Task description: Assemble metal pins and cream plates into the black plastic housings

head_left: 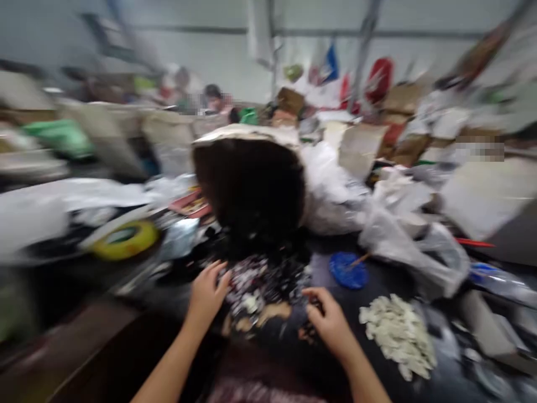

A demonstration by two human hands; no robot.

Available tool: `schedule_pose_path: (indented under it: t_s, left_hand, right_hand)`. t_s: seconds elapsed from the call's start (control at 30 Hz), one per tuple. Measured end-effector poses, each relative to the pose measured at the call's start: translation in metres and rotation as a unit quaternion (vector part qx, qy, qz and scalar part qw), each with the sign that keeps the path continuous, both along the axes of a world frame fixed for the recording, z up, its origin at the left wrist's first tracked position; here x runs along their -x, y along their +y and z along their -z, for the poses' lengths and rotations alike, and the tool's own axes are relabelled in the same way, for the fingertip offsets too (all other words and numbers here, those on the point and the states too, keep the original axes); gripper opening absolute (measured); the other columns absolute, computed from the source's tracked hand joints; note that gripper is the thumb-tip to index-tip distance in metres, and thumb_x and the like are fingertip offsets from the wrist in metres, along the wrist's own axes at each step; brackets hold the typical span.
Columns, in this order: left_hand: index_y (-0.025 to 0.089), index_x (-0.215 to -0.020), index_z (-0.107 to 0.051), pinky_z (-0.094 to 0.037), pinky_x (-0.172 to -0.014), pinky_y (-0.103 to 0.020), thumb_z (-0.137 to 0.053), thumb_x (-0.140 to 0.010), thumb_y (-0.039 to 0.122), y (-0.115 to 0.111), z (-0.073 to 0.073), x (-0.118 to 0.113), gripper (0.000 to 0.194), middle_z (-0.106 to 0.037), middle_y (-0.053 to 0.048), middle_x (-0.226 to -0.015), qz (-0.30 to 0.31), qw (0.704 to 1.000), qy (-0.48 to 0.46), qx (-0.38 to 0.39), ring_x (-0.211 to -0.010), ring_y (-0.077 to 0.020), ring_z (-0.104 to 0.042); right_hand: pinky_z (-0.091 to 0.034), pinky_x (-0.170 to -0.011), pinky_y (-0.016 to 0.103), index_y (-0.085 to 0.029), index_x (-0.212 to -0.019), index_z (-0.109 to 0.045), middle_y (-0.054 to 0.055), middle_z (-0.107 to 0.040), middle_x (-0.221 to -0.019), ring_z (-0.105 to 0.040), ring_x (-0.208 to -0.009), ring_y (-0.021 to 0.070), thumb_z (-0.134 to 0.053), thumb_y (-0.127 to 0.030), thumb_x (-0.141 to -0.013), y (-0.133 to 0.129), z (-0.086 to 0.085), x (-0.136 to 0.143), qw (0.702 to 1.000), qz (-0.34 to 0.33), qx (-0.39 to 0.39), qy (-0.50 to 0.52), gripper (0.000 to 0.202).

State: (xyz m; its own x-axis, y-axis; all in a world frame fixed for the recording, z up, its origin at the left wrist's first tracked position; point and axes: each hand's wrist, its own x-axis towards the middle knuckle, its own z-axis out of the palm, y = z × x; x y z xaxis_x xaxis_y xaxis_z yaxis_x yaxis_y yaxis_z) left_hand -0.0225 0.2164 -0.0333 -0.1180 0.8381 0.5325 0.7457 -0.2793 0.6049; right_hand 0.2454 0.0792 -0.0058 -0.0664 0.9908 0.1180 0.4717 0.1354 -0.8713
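The picture is heavily blurred by motion. A heap of small dark and white pieces [262,285] lies on a dark work surface [327,358] in front of me. My left hand [206,294] rests on the heap's left edge, fingers bent and spread into the pieces. My right hand [326,320] sits at the heap's right edge, fingers curled around a few dark bits. Behind the heap lies a large sack [251,184] on its side, its dark mouth facing me.
A pile of pale flat pieces [398,333] lies to the right, a blue lid [348,270] beyond it. A yellow tape roll [126,239] sits left. White plastic bags [377,224], cardboard boxes [361,148] and clutter fill the back. People sit far behind.
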Motion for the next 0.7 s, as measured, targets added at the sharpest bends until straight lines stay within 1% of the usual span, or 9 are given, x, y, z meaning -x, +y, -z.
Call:
schedule_pose_path:
  t_s: [0.03,0.07,0.1,0.17,0.23,0.3,0.4,0.57,0.7]
  left_hand:
    - [0.019,-0.125,-0.062,-0.056,-0.091,-0.049,-0.064,-0.095,0.035,-0.016,0.011,0.029,0.034,-0.063,-0.011,-0.130,-0.026,1.000,0.015,0.009,-0.109,-0.0266,-0.065]
    - [0.019,-0.124,-0.063,-0.055,-0.093,-0.050,-0.064,-0.095,0.034,-0.026,0.019,0.051,0.032,-0.064,-0.011,-0.129,-0.045,0.999,0.026,0.012,-0.111,-0.0269,-0.064]
    - [0.018,-0.123,-0.064,-0.053,-0.095,-0.052,-0.063,-0.095,0.034,-0.032,0.024,0.067,0.031,-0.064,-0.011,-0.128,-0.059,0.998,0.032,0.011,-0.113,-0.0275,-0.064]
    - [0.018,-0.123,-0.063,-0.050,-0.100,-0.055,-0.063,-0.096,0.033,-0.028,0.028,0.083,0.031,-0.064,-0.011,-0.129,-0.077,0.997,0.030,0.002,-0.118,-0.0290,-0.061]
    - [0.018,-0.126,-0.062,-0.047,-0.103,-0.057,-0.062,-0.096,0.033,-0.013,0.029,0.085,0.033,-0.063,-0.012,-0.131,-0.079,0.997,0.023,-0.006,-0.122,-0.0303,-0.059]
    - [0.018,-0.129,-0.060,-0.046,-0.104,-0.058,-0.063,-0.096,0.034,0.002,0.028,0.079,0.037,-0.062,-0.013,-0.135,-0.070,0.997,0.020,-0.006,-0.124,-0.0311,-0.058]
    - [0.019,-0.134,-0.058,-0.044,-0.106,-0.060,-0.063,-0.095,0.036,0.014,0.032,0.067,0.042,-0.059,-0.014,-0.140,-0.061,0.998,0.027,0.006,-0.127,-0.0322,-0.056]
    - [0.018,-0.136,-0.057,-0.044,-0.108,-0.059,-0.059,-0.097,0.036,0.006,0.040,0.051,0.043,-0.058,-0.016,-0.143,-0.059,0.997,0.035,0.028,-0.132,-0.0330,-0.054]
    - [0.025,-0.131,-0.061,-0.047,-0.109,-0.046,-0.047,-0.101,0.031,-0.016,0.032,0.060,0.034,-0.066,-0.010,-0.135,-0.036,0.999,0.024,0.031,-0.127,-0.0249,-0.060]
  right_hand:
    - [-0.053,-0.092,0.040,-0.020,-0.120,-0.066,0.008,-0.070,-0.110,-0.066,-0.101,0.0243,-0.049,-0.020,-0.089,0.003,0.005,0.004,1.000,-0.011,0.010,0.016,0.035]
    - [-0.053,-0.092,0.039,-0.020,-0.117,-0.067,0.008,-0.071,-0.108,-0.067,-0.100,0.0248,-0.051,-0.025,-0.089,0.008,0.008,0.006,0.999,-0.021,0.022,0.023,0.033]
    - [-0.053,-0.090,0.039,-0.020,-0.113,-0.069,0.008,-0.072,-0.106,-0.067,-0.097,0.0251,-0.052,-0.028,-0.088,0.013,0.008,0.007,0.999,-0.024,0.030,0.026,0.031]
    - [-0.053,-0.089,0.039,-0.020,-0.107,-0.072,0.008,-0.073,-0.105,-0.068,-0.097,0.0257,-0.053,-0.031,-0.085,0.023,0.005,0.009,0.998,-0.035,0.042,0.024,0.031]
    - [-0.053,-0.090,0.039,-0.020,-0.106,-0.073,0.009,-0.074,-0.105,-0.069,-0.099,0.0262,-0.052,-0.033,-0.085,0.032,-0.002,0.013,0.998,-0.040,0.038,0.022,0.032]
    - [-0.054,-0.090,0.039,-0.020,-0.106,-0.073,0.009,-0.075,-0.105,-0.069,-0.099,0.0265,-0.053,-0.036,-0.086,0.039,-0.006,0.019,0.999,-0.036,0.027,0.019,0.033]
    - [-0.056,-0.086,0.037,-0.022,-0.107,-0.074,0.009,-0.076,-0.102,-0.071,-0.096,0.0266,-0.055,-0.042,-0.087,0.043,-0.004,0.025,0.999,-0.024,0.019,0.013,0.034]
    - [-0.060,-0.084,0.033,-0.026,-0.102,-0.077,0.008,-0.078,-0.100,-0.074,-0.094,0.0266,-0.061,-0.047,-0.086,0.026,0.022,0.013,1.000,-0.015,-0.014,-0.017,0.030]
    - [-0.062,-0.077,0.029,-0.027,-0.098,-0.079,0.006,-0.079,-0.096,-0.076,-0.086,0.0248,-0.063,-0.045,-0.087,0.011,0.045,0.001,0.998,0.008,-0.056,-0.032,0.026]
